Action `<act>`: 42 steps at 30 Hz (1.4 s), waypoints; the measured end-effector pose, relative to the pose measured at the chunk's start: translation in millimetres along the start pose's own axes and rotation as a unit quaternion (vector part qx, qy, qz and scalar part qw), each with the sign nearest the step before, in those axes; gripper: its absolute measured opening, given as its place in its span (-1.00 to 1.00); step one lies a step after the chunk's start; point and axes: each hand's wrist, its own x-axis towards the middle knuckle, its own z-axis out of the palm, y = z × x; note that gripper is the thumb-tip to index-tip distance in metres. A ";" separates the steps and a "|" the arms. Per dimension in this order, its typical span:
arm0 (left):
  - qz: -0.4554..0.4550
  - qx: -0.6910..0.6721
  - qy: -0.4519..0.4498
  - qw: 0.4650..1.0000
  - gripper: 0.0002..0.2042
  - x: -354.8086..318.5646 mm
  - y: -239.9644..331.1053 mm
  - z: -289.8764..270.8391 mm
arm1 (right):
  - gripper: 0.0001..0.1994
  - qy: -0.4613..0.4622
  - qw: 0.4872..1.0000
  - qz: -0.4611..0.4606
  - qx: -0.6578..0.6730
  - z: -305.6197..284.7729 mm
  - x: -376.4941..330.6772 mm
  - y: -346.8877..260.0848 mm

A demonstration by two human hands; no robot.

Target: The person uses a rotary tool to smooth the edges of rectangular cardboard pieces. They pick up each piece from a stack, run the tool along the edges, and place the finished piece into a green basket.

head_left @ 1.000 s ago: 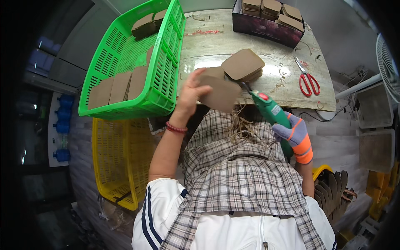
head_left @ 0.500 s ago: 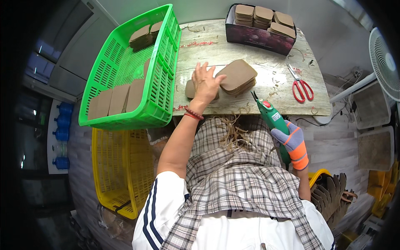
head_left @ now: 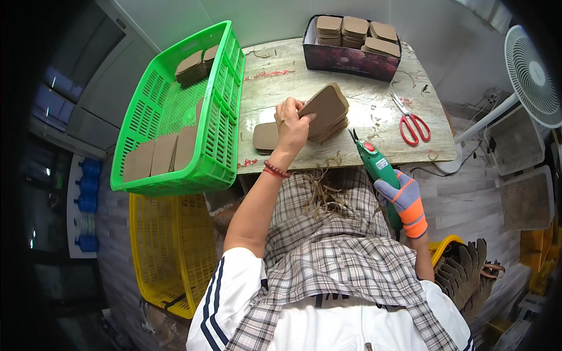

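Observation:
My bare left hand (head_left: 291, 124) is closed on the left edge of a brown rounded-corner pad (head_left: 325, 109), tilting it up from the stack (head_left: 335, 130) beneath. Whether it grips one pad or several, I cannot tell. Beside my wrist lies a lower pile of similar pads (head_left: 265, 138). In a grey and orange glove, my right hand (head_left: 404, 196) is wrapped round green electric scissors (head_left: 377, 164). Their dark blades point toward the table's front edge. Loose brown trimmings (head_left: 322, 196) rest on the checked apron over my lap.
At the left stands a green crate (head_left: 216, 164) holding upright and stacked pads. A dark box (head_left: 351, 61) of pad stacks sits at the table's back. Red-handled scissors (head_left: 415, 128) lie at the right, near a white fan (head_left: 530, 70). Yellow crates (head_left: 175, 251) stand below.
My left hand has moved from above the low pile to the taller stack and has taken hold of its upper part, tilting it. The right hand still holds the electric scissors.

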 end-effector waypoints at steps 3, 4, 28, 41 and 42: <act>-0.137 -0.412 0.004 0.901 -0.78 -6.9 7.0 0.4 | -0.68 0.006 1.000 -0.001 0.029 1.9 0.5 1.4; -0.161 -0.531 0.027 0.831 -0.80 -11.1 9.2 4.2 | -0.68 0.009 0.999 -0.002 0.032 3.6 0.1 -0.4; -0.198 -0.811 -0.054 0.548 -0.68 -64.3 60.9 47.4 | -0.74 0.066 0.995 -0.060 0.035 8.7 -6.8 -34.5; -0.147 -0.603 -0.147 0.770 -0.68 -47.9 15.8 -17.4 | -0.74 -0.010 0.996 -0.062 -0.056 -11.5 -18.6 -50.1; -0.148 -0.579 -0.163 0.785 -0.67 -44.2 10.6 -24.5 | -0.76 -0.023 0.995 -0.070 -0.070 -11.5 -19.3 -50.7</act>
